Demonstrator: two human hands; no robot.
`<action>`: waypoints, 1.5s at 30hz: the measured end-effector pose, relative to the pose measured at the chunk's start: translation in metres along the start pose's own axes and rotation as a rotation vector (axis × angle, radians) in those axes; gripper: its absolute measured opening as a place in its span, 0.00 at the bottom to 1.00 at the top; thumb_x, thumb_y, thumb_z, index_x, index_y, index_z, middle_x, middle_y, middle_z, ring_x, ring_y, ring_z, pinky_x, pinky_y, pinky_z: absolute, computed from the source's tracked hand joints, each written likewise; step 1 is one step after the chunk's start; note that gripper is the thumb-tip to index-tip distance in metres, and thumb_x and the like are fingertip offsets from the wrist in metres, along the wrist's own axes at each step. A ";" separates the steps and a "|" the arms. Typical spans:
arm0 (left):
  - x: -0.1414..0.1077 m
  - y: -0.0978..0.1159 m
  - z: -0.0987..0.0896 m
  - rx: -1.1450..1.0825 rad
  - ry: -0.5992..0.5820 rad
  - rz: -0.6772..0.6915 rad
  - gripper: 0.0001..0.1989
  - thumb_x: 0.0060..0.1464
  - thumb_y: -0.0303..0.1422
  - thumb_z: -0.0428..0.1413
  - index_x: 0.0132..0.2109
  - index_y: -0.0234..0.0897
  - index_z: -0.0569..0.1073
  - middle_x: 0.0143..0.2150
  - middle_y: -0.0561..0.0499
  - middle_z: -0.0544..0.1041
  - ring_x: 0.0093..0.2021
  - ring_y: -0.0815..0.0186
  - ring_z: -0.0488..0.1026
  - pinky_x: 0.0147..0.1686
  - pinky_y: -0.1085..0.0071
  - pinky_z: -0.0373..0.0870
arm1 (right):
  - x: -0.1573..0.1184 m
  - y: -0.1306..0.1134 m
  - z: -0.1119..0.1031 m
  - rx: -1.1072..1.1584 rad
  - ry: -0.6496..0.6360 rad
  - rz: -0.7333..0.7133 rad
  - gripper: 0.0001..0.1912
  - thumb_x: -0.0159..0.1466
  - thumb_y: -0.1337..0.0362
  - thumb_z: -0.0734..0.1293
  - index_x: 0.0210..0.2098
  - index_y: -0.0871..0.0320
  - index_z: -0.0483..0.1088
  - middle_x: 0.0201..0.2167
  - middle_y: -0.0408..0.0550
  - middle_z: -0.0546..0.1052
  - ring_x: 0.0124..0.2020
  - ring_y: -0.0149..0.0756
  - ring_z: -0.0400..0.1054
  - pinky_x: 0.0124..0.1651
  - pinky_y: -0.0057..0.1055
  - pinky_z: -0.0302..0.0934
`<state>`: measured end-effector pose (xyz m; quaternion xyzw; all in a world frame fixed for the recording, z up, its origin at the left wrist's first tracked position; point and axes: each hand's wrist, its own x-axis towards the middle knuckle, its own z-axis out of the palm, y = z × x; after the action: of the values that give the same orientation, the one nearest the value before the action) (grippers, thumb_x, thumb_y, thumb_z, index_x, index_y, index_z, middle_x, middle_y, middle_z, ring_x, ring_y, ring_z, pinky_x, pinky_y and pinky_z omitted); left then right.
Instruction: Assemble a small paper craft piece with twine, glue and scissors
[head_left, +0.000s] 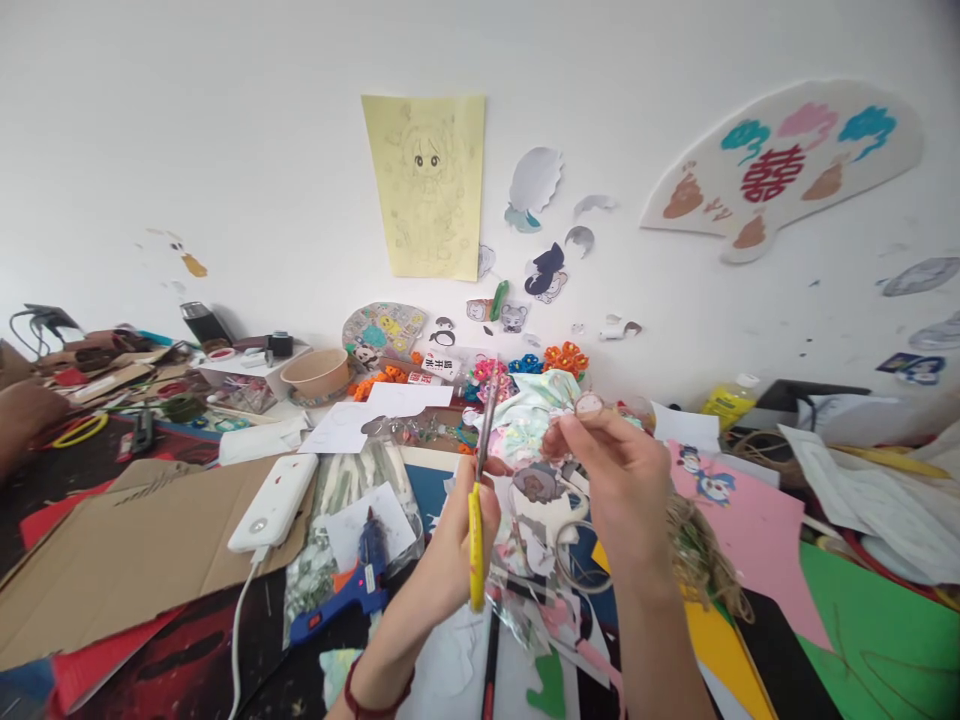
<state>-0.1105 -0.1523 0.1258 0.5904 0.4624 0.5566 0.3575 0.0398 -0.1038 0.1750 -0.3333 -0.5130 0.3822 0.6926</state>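
Observation:
My left hand (pixel 463 535), with a dark red band on its wrist, grips a pair of scissors (pixel 477 530) with yellow handles. Their blades point up, away from me. To the right, my right hand (pixel 619 465) is raised, thumb and fingers pinching a small paper cutout (pixel 589 405) with a brownish edge. The blades and the cutout are apart. Beneath and between both hands lie paper scraps, among them a grey-and-white cutout (pixel 540 485). Behind them is a crumpled pale green and pink cloth (pixel 536 405).
A blue glue gun (pixel 349 595), a white power bank (pixel 274 505) with a cable, and cardboard (pixel 139 555) lie left. Pink paper (pixel 750 530), green paper (pixel 885 640) and twine (pixel 701 550) lie right. Another person's hand (pixel 30 420) is at far left. A wall stands behind.

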 end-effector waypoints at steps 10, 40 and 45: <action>0.030 0.022 0.020 -0.306 0.075 -0.051 0.15 0.56 0.41 0.62 0.37 0.37 0.65 0.35 0.53 0.71 0.32 0.71 0.66 0.32 0.73 0.61 | 0.003 0.004 0.001 -0.045 -0.111 0.106 0.10 0.58 0.59 0.75 0.26 0.59 0.78 0.21 0.44 0.78 0.23 0.30 0.71 0.27 0.25 0.67; 0.031 0.022 0.023 -0.609 -0.083 -0.329 0.19 0.45 0.40 0.67 0.28 0.36 0.65 0.26 0.55 0.66 0.26 0.72 0.62 0.27 0.73 0.57 | 0.028 0.023 -0.027 0.063 -0.531 -0.058 0.11 0.57 0.55 0.76 0.34 0.56 0.79 0.26 0.44 0.76 0.27 0.32 0.68 0.31 0.30 0.66; 0.026 0.021 0.019 -0.227 0.027 -0.105 0.15 0.58 0.43 0.57 0.33 0.37 0.64 0.30 0.55 0.65 0.28 0.70 0.61 0.30 0.71 0.58 | 0.023 0.018 -0.027 0.069 -0.392 -0.047 0.08 0.58 0.58 0.75 0.30 0.56 0.79 0.25 0.44 0.76 0.24 0.30 0.67 0.25 0.27 0.63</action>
<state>-0.0895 -0.1324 0.1513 0.5135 0.4316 0.5937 0.4445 0.0665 -0.0767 0.1630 -0.2163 -0.6322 0.4410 0.5992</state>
